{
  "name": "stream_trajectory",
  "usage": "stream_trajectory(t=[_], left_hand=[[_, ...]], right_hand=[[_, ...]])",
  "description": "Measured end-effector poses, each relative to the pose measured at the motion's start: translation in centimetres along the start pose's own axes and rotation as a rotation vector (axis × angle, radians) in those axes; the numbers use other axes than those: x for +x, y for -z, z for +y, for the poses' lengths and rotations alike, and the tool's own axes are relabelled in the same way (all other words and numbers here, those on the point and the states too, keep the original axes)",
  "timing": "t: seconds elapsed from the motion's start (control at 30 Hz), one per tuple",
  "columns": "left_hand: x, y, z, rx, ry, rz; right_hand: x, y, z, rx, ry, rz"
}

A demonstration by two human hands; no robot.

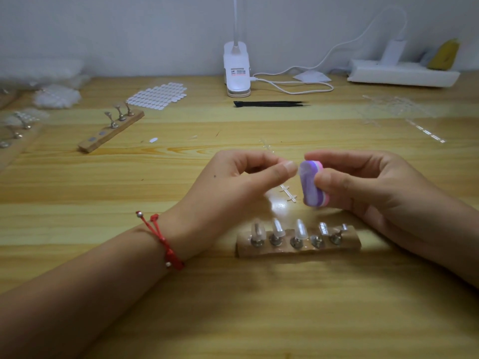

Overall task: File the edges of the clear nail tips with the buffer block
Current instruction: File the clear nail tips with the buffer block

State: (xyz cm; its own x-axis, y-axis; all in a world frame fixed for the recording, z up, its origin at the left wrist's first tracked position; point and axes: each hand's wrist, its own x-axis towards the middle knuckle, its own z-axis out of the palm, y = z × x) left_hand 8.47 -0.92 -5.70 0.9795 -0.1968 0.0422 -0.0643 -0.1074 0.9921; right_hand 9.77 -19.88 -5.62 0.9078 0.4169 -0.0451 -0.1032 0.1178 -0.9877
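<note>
So our buffer block (311, 186), purple and pink, is upright mid-frame, pinched between the thumb and fingers of our right hand (368, 187). Our left hand (241, 182) pinches a clear nail tip (300, 172) against its top edge, and we can barely see the tip. Just below, a wooden holder (352, 242) carries more tips (300, 228) on metal stands. A white clip lamp (237, 71) stands at top centre.

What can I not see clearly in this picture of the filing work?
- Head view: nail tip pinched by left hand, mostly hidden by its thumb and the buffer block.
- Head view: lamp, top cut off by the upper edge; its label is too small.
- Head view: white bags at far left, blurred.
</note>
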Motion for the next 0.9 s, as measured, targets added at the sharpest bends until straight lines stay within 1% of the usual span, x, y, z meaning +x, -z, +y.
stream_trajectory(t=[0.07, 0.2, 0.37, 0.43, 0.53, 0.6, 0.73, 0.83, 0.9], left_hand=[[-0.07, 0.09, 0.32, -0.026, 0.004, 0.029], [-0.16, 0.27, 0.74, 0.002, 0.007, -0.02], [-0.15, 0.3, 0.76, -0.014, 0.005, -0.017], [-0.13, 0.18, 0.56, -0.006, -0.003, -0.062], [-0.13, 0.02, 0.23, 0.114, -0.042, -0.135], [-0.21, -0.03, 0.19, 0.143, -0.059, -0.12], [-0.09, 0.23, 0.28, 0.044, -0.036, -0.007], [-0.18, -0.05, 0.35, 0.146, -0.082, -0.084], [-0.22, -0.19, 0.31, 0.148, -0.088, -0.067]], right_hand=[[-0.14, 0.0, -0.05, -0.023, -0.007, -0.029], [0.17, 0.13, 0.04, 0.038, 0.03, 0.069], [0.34, 0.01, 0.02, 0.106, 0.036, 0.102], [0.42, 0.05, 0.04, 0.127, 0.042, 0.116], [0.31, -0.07, 0.01, 0.08, 0.025, 0.066], [0.21, -0.08, -0.12, 0.038, -0.001, 0.025], [0.32, 0.26, -0.18, 0.059, -0.009, 0.059], [0.35, -0.05, 0.03, 0.081, 0.013, 0.073], [0.3, -0.12, -0.01, 0.065, 0.002, 0.046]])
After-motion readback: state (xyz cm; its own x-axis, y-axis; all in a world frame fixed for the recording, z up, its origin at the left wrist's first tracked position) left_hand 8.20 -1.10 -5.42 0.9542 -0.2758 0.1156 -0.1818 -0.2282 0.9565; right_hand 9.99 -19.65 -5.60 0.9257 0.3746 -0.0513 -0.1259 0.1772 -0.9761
